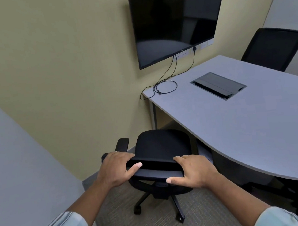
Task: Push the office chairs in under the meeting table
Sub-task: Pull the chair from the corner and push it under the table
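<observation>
Your left hand [116, 168] and your right hand [192, 172] both sit on the top edge of the black office chair [160, 159]. Your fingers wrap over the top of the chair back, and each thumb presses on the near side, so both hands are clamped on it. The chair stands on the carpet, just beside the curved edge of the grey meeting table [245, 121]. Its seat is not under the table yet.

To do this step well, I think you should turn the chair a bit so it faces the table edge. Then push evenly with both hands so it rolls straight. Go slowly near the end. Watch the armrest [122, 143] on the left. It looks high, and it may bump the table edge.

Some things are hard to see. The right armrest is hidden behind the chair back and your hand. Only some of the wheels show. It is dark under the table, so you cannot tell what is in the way there. A second chair [273, 48] stands at the far side of the table, and only its back shows.
</observation>
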`<action>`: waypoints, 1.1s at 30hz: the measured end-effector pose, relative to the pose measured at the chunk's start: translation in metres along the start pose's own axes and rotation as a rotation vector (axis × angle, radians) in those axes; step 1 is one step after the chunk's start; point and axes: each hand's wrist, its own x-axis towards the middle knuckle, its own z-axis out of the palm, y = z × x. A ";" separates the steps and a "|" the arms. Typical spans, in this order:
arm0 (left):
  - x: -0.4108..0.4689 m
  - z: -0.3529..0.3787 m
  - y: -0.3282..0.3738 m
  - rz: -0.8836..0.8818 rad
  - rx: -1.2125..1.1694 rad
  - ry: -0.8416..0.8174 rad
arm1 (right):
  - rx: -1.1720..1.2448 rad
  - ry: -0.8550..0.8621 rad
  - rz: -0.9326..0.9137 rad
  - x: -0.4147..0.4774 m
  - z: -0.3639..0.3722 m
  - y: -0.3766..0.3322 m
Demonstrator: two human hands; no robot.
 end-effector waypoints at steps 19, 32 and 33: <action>0.152 0.033 -0.056 0.247 -0.081 -0.129 | 0.075 0.051 0.207 0.061 -0.007 0.024; 0.258 0.049 -0.067 0.428 -0.093 -0.141 | 0.086 0.088 0.355 0.113 -0.011 0.053; 0.266 0.050 -0.069 0.447 -0.092 -0.143 | 0.090 0.097 0.367 0.117 -0.011 0.054</action>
